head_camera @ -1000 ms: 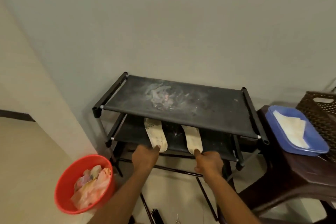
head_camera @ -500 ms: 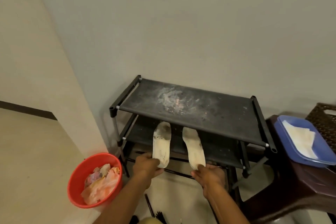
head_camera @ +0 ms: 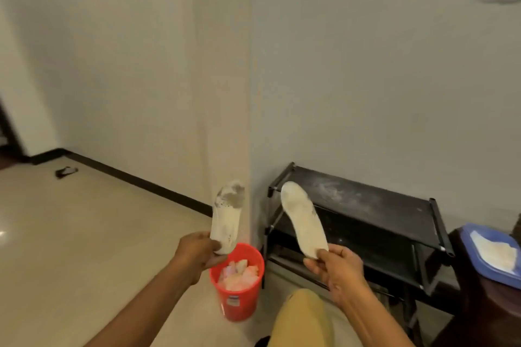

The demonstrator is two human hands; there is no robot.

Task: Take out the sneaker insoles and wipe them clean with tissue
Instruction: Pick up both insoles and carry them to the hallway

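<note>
Floor (head_camera: pixel 84 234) carries 1 red bucket (head_camera: pixel 239 301) and 1 black rack (head_camera: pixel 366 205); brown table (head_camera: pixel 485 313) carries 1 blue tray (head_camera: pixel 468 245).

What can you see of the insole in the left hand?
The left insole is off-white, thin and foam-like. Dark grey grime covers its toe end, with dark specks further down. It is held in the air nearly upright, toe end up, in front of the wall corner and just above the red bucket. The left hand pinches its heel end; nothing else touches it.
</note>
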